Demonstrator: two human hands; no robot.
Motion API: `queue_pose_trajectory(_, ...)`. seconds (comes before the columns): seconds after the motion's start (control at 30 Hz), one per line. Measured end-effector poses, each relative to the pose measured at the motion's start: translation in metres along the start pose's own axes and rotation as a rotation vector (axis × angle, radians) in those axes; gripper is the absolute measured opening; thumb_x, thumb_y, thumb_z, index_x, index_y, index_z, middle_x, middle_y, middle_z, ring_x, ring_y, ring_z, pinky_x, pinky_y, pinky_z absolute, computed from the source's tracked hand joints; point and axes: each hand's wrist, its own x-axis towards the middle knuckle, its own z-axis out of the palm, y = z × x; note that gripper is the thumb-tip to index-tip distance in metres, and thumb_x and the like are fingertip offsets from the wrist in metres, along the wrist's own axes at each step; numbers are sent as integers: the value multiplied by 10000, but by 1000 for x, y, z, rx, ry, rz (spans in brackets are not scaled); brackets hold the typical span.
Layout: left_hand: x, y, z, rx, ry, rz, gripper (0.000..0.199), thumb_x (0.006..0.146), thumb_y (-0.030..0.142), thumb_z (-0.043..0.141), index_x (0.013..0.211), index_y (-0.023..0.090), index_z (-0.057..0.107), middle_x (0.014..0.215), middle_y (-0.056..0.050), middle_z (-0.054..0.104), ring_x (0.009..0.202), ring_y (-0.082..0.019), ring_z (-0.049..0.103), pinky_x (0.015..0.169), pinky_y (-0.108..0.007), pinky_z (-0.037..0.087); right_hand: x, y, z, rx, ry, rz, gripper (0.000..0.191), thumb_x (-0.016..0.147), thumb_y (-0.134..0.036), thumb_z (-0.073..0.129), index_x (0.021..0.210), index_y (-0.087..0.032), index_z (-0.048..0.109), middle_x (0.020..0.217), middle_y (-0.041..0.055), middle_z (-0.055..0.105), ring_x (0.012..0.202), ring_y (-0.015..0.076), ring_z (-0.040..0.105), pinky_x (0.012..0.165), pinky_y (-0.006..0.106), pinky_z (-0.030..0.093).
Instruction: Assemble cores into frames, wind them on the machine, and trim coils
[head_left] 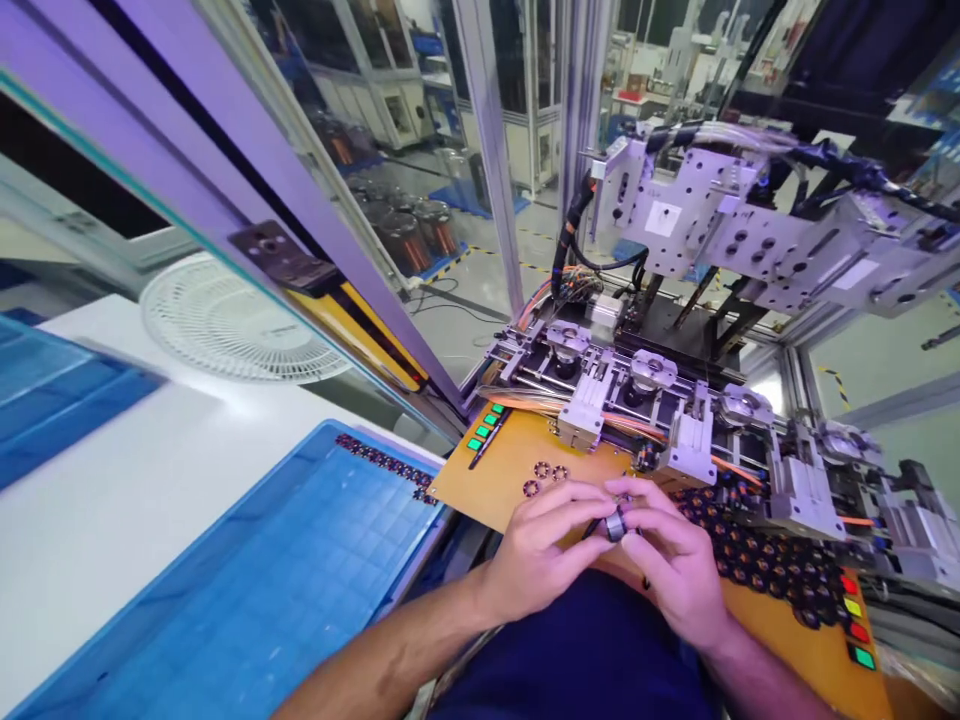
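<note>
Between the fingertips of both hands is a small dark ring-shaped motor stator [616,524] with a greyish metal rim. My left hand [544,545] pinches it from the left, thumb below and fingers above. My right hand [675,555] grips its other side with thumb and fingers. Both hands are over the front edge of the orange machine table [510,485], close to my body. Just beyond my left hand lie several loose stators [541,470]. Many more stators [772,560] are packed together to the right of my right hand, partly hidden by it.
A machine with metal fixtures [652,375] spans the table's back. Green buttons [482,432] sit at left, coloured buttons [859,632] at right. On the left, a blue tray [255,590] bears a row of stators [382,460] along its far edge. A white fan [240,315] stands behind.
</note>
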Motion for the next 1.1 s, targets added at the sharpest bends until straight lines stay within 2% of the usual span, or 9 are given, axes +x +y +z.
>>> queue_pose_trajectory(0.13, -21, -27, -15, 123, 115, -36, 392, 795, 207, 759, 1175, 213, 663, 1055, -102, 727, 962, -226, 701, 852, -362, 591, 45, -9, -13, -174, -131, -128, 126, 930, -213, 597, 960, -247, 714, 1103, 82, 679, 1027, 204, 672, 877, 356, 575)
queue_pose_trajectory(0.23, -49, -67, -24, 131, 231, -311, 388, 813, 271, 736, 1190, 229, 658, 1125, -99, 715, 1047, -261, 673, 945, -431, 546, 112, -6, -29, -458, -172, -295, 125, 923, -233, 602, 893, -202, 720, 1012, 88, 700, 942, 205, 678, 840, 370, 571)
queue_pose_trajectory(0.27, -59, -81, -24, 103, 262, -424, 388, 835, 299, 706, 1212, 230, 643, 1165, -104, 702, 1083, -273, 658, 980, -461, 522, 139, -2, -32, -500, -163, -320, 133, 920, -231, 600, 877, -192, 720, 1011, 91, 698, 940, 206, 671, 851, 379, 561)
queue_pose_trajectory(0.33, -74, -106, -20, 68, 283, -529, 449, 883, 345, 638, 1306, 211, 569, 1284, -143, 645, 1168, -307, 618, 1041, -536, 461, 190, 12, -33, -566, -167, -357, 123, 898, -223, 617, 857, -172, 721, 1017, 100, 694, 939, 215, 664, 873, 399, 545)
queue_pose_trajectory(0.43, -86, -129, -7, -2, 279, -566, 557, 934, 383, 549, 1440, 198, 409, 1443, -181, 515, 1305, -324, 524, 1116, -580, 371, 250, 42, -26, -660, -214, -398, 126, 891, -202, 618, 831, -137, 708, 1041, 112, 685, 953, 217, 656, 905, 417, 527)
queue_pose_trajectory(0.5, -88, -135, 2, -71, 263, -570, 589, 953, 393, 510, 1482, 204, 335, 1504, -177, 447, 1381, -311, 449, 1159, -559, 328, 271, 60, -19, -711, -263, -420, 121, 907, -220, 619, 871, -126, 686, 1080, 98, 673, 984, 205, 645, 919, 420, 521)
queue_pose_trajectory(0.7, -88, -140, 11, -260, 202, -533, 598, 964, 387, 488, 1504, 213, 300, 1549, -164, 390, 1434, -299, 379, 1190, -534, 294, 283, 85, -15, -827, -380, -452, 162, 947, -281, 598, 963, -129, 650, 1083, 67, 657, 994, 186, 631, 910, 410, 526)
queue_pose_trajectory(0.93, -90, -149, 14, -283, 279, -541, 614, 968, 444, 450, 1495, 187, 271, 1506, -204, 414, 1387, -327, 430, 1156, -558, 311, 285, 82, -17, -931, -457, -432, 134, 945, -242, 596, 960, -123, 657, 1089, 70, 660, 1012, 188, 630, 913, 401, 524)
queue_pose_trajectory(1.1, -91, -148, 13, -268, 269, -545, 603, 948, 447, 495, 1469, 199, 321, 1494, -188, 439, 1378, -322, 444, 1148, -528, 334, 286, 77, -13, -1007, -494, -410, 141, 943, -260, 601, 944, -128, 647, 1068, 58, 655, 1003, 187, 624, 902, 400, 522)
